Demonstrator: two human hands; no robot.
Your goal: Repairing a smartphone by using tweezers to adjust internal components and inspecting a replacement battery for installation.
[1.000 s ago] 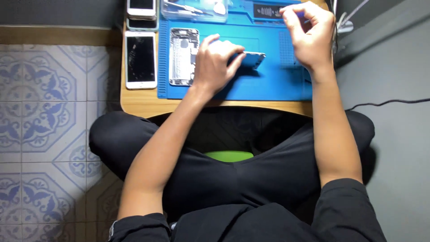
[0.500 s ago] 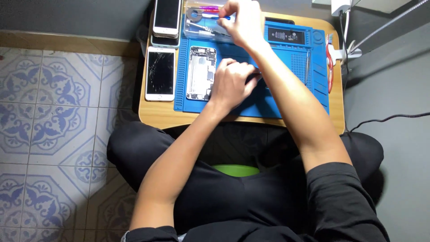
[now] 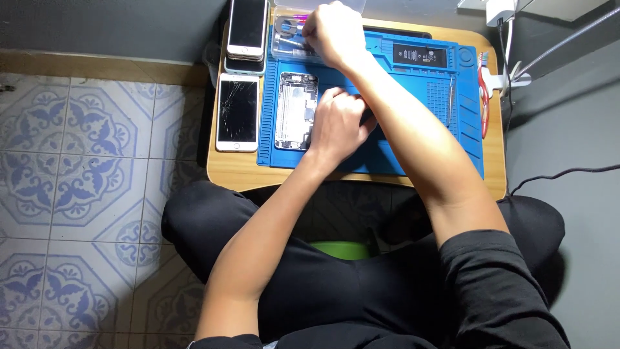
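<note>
From where I watched, the cracked phone (image 3: pixel 237 111) lay face up on the bare wood of the small table (image 3: pixel 361 178), just left of the blue work mat (image 3: pixel 413 139), and I judged it was parked there to keep the mat free. Beyond it, two more phones (image 3: pixel 247 29) were stacked at the table's far left corner.

On the mat's left part lay the opened phone body (image 3: pixel 294 110), insides up, flat and square to the mat's edge, where I supposed the soft surface kept it from sliding. The left hand (image 3: pixel 337 124) rested just beside its right edge, touching it, fingers curled under in a loose fist; whether they pinched a small part I could not tell. The left forearm ran up from the lap, wrist bent down onto the mat.

The right hand (image 3: pixel 330 31) was stretched across to the far edge, over a clear tray of tools (image 3: pixel 289 44), knuckles up and fingers closed downward, apparently on something in the tray that stayed hidden. Its forearm crossed diagonally above the left wrist.

Farther right, a dark flat part (image 3: pixel 420 55) sat in the mat's top strip, tweezers (image 3: pixel 450 103) lay lengthwise, and red-handled cutters (image 3: pixel 484 94) lay at the mat's right edge.
</note>
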